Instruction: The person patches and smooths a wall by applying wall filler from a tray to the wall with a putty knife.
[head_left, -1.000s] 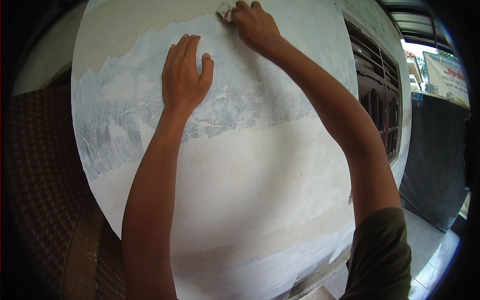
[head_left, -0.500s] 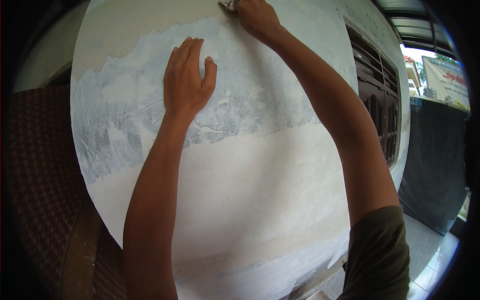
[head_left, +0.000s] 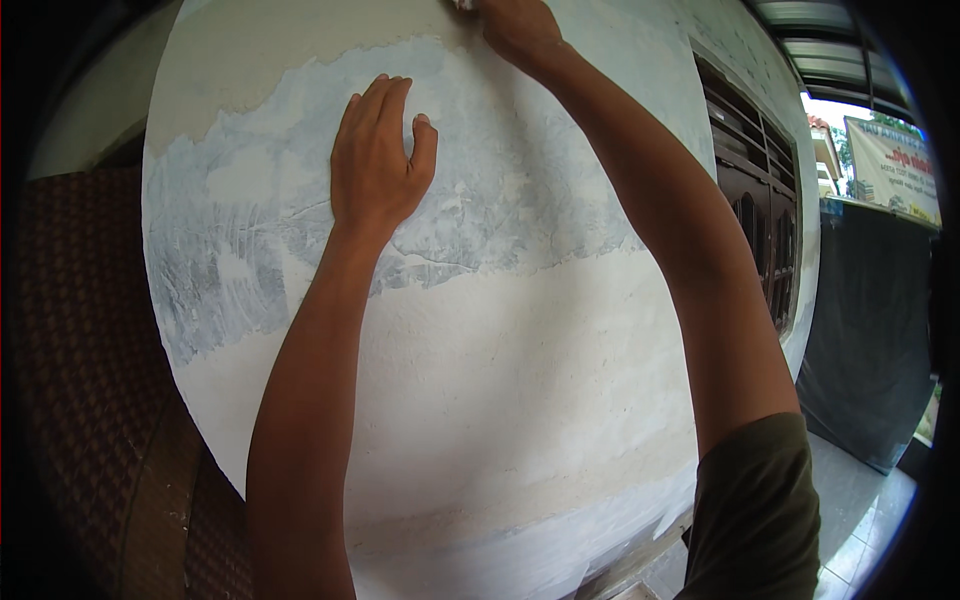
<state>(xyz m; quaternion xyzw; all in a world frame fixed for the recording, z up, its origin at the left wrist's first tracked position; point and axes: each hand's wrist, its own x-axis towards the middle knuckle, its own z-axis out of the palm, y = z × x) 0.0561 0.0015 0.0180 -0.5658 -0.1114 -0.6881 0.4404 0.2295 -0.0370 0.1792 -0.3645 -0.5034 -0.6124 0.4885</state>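
Observation:
A wall fills the middle, white below, with a rough blue-grey patched band and a beige plastered stretch higher up. My left hand rests open on the patched band, fingers pointing up, holding nothing. Up at the top edge of the picture, my right hand grips a small pale, crumpled-looking object against the beige stretch. That object is mostly cut off and hidden by the fingers, so I cannot tell exactly what it is.
A dark barred window is set in the wall at the right. Beyond it are a black sheet, a printed banner, a metal roof overhang and a tiled floor. Brown woven matting covers the left side.
My right hand has moved upward, taking its pale object largely out of the picture. My left hand sits slightly lower and further right in the view than a second ago.

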